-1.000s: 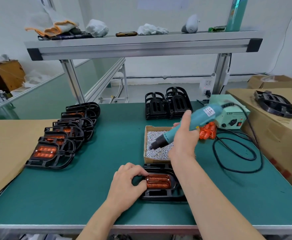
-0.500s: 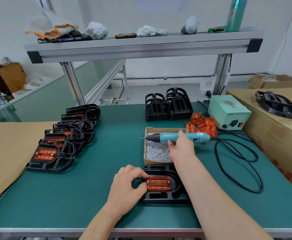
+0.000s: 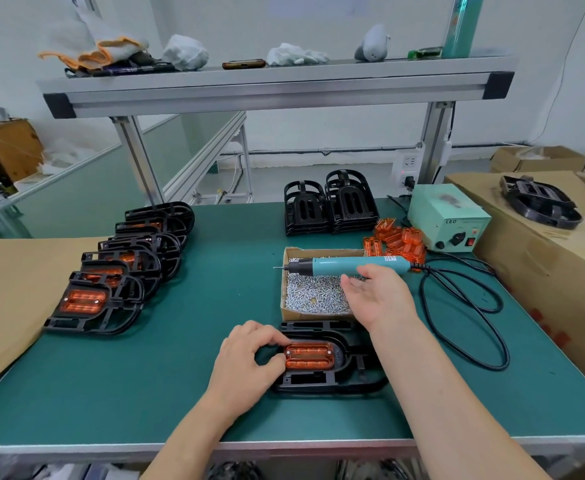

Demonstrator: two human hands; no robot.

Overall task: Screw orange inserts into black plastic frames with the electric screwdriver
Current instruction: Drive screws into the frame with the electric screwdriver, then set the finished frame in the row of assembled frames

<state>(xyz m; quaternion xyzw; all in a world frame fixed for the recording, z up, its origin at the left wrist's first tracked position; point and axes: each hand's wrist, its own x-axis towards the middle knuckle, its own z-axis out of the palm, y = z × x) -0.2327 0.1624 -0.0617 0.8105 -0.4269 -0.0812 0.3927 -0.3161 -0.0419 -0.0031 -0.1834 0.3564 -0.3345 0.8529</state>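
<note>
A black plastic frame (image 3: 332, 384) lies near the front edge of the green mat, with an orange insert (image 3: 309, 355) seated in it. My left hand (image 3: 246, 362) pinches the frame's left end beside the insert. The teal electric screwdriver (image 3: 346, 265) lies across the top of the cardboard screw box (image 3: 313, 296), tip pointing left. My right hand (image 3: 379, 297) hovers just in front of the screwdriver with relaxed fingers, holding nothing.
Finished frames with inserts (image 3: 111, 282) lie in an overlapping row at the left. Bare black frames (image 3: 330, 202) stand stacked at the back. Loose orange inserts (image 3: 396, 242) lie by the green power unit (image 3: 448, 218). The black cable (image 3: 464, 327) loops on the right. Cardboard boxes (image 3: 543, 258) flank the table.
My right hand laid the screwdriver across the screw box and let go of it, then drew back slightly toward me. My left hand stayed on the frame.
</note>
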